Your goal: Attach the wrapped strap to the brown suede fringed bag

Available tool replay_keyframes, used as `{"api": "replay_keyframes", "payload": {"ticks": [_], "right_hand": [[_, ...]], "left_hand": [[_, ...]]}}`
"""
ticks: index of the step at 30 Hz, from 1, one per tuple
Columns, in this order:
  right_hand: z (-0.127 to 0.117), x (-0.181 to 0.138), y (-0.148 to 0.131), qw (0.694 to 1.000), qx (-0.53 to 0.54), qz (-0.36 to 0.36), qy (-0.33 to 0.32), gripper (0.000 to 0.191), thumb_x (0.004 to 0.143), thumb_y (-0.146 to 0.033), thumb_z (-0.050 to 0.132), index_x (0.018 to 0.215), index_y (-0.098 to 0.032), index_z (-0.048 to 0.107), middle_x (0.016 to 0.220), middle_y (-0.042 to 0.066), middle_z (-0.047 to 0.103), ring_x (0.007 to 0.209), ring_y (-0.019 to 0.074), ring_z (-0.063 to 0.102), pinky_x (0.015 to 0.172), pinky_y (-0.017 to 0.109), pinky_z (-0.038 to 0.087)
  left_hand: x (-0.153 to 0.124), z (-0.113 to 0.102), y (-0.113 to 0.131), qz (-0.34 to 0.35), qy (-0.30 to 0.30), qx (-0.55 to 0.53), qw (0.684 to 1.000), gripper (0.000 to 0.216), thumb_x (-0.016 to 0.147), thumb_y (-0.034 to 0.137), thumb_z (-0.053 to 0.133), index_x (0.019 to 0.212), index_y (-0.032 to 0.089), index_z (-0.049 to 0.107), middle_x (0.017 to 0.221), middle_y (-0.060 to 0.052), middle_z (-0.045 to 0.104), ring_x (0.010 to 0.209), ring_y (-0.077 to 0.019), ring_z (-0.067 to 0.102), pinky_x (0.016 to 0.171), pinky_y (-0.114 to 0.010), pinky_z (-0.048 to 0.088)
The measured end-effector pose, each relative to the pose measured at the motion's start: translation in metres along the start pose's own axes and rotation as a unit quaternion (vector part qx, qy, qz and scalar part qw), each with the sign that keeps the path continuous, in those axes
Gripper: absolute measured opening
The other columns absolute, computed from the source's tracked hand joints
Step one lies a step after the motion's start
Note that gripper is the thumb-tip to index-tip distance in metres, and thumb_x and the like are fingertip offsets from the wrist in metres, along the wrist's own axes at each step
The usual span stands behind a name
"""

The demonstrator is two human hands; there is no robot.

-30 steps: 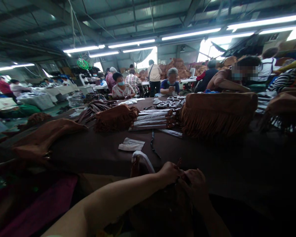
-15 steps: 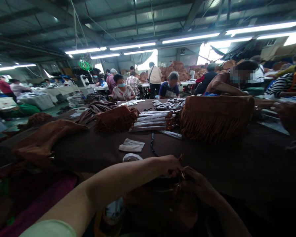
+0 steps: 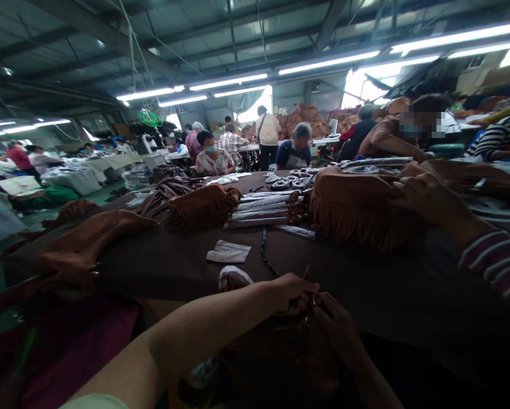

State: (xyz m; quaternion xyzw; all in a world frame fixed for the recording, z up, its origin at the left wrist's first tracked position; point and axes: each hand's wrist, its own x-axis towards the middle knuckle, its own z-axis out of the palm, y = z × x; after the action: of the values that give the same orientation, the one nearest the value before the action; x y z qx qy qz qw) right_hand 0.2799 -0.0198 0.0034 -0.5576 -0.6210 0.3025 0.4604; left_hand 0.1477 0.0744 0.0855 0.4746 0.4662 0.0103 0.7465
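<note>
My left hand (image 3: 292, 291) is closed, pinching a thin brown strap (image 3: 308, 272) whose end sticks up above the fingers. Close against it, my right hand (image 3: 335, 319) is closed around a small gold-coloured metal clasp (image 3: 312, 301). Below both hands hangs a dark brown bag (image 3: 306, 363), mostly lost in shadow. How the strap and the clasp join is too dark to make out. Just beyond my left forearm lies a white-wrapped ring-shaped piece (image 3: 234, 276), partly covered by the arm.
A co-worker's hand (image 3: 429, 196) in a striped sleeve touches a fringed brown bag (image 3: 352, 199) at the right. Wrapped strips (image 3: 263, 210), a white packet (image 3: 228, 251), a dark cord (image 3: 264, 250) and a brown suede piece (image 3: 97, 238) lie on the dark table (image 3: 170, 267).
The co-worker's hand at the right has come onto the fringed bag, which now sits lower and tilted. My hands stay together at the clasp, shifted only slightly.
</note>
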Motion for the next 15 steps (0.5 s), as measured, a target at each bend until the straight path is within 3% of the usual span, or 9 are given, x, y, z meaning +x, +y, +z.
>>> {"api": "replay_keyframes", "payload": {"ticks": [5,11,15], "right_hand": [[-0.001,0.003,-0.003,1.000,-0.010,-0.001,-0.020,0.026,0.089,-0.042,0.047,0.103,-0.024,0.060,0.103,0.003,0.060,0.098,0.0169,0.058,0.085,0.028,0.045],[-0.003,0.003,0.005,0.999,-0.040,-0.004,-0.020,0.031,0.090,-0.044,0.046,0.111,-0.024,0.057,0.109,0.005,0.060,0.103,0.0183,0.057,0.090,0.032,0.046],[-0.002,0.002,0.006,0.998,-0.068,0.011,-0.001,0.039,0.089,-0.045,0.046,0.122,-0.025,0.049,0.119,0.006,0.058,0.111,0.0199,0.054,0.096,0.037,0.043]], "left_hand": [[-0.002,-0.010,-0.006,-0.020,-0.028,-0.059,0.998,0.028,0.085,0.032,0.061,0.066,0.012,0.060,0.047,0.008,0.034,0.035,-0.0022,0.029,0.037,-0.016,0.024],[-0.001,-0.010,-0.016,0.078,0.005,-0.008,0.997,0.020,0.064,0.026,0.076,0.070,0.011,0.065,0.048,0.006,0.043,0.037,-0.0043,0.038,0.036,-0.017,0.026],[0.000,-0.011,-0.023,0.110,0.009,-0.019,0.994,0.023,0.064,0.030,0.076,0.071,0.012,0.065,0.048,0.007,0.041,0.036,-0.0040,0.036,0.036,-0.017,0.024]]}}
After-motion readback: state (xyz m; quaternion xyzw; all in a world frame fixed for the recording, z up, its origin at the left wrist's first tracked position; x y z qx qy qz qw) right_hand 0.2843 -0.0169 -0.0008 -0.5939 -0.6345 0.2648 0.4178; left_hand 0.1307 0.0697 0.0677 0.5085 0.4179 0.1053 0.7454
